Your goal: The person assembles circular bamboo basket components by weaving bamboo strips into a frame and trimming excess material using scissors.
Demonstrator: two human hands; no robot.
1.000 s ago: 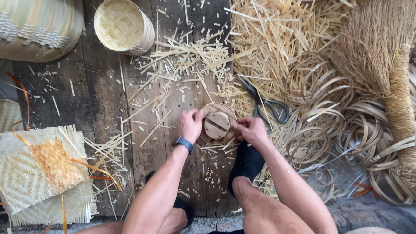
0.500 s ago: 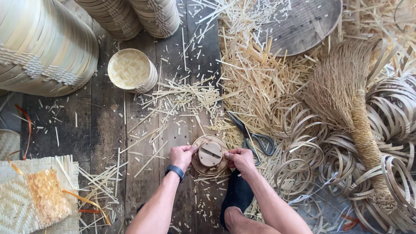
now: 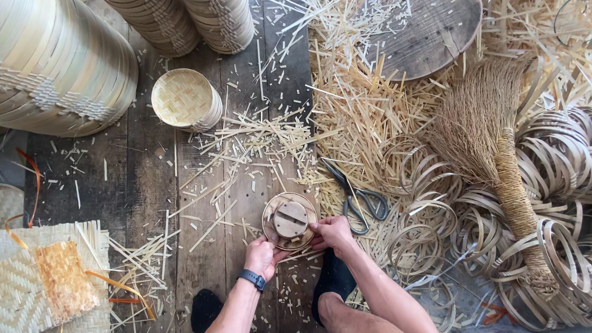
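Round wooden form (image 3: pixel 290 220), fingers (image 3: pixel 271 240) at lower rim

The person has bare forearms without sleeves, a dark band (image 3: pixel 252 279) on the wrist of the left hand (image 3: pixel 260 255), nothing on the right hand (image 3: pixel 334 233), and dark socks (image 3: pixel 334 281) at 6 o'clock.

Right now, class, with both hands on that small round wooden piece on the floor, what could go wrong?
1. The scissors lie close beside the right hand; a careless reach might meet the blades.
2. Bamboo offcuts litter the planks around the round wooden piece, so splinters could prick the left hand or the feet.
3. Loose bamboo hoops lie near the legs and might snag a foot.
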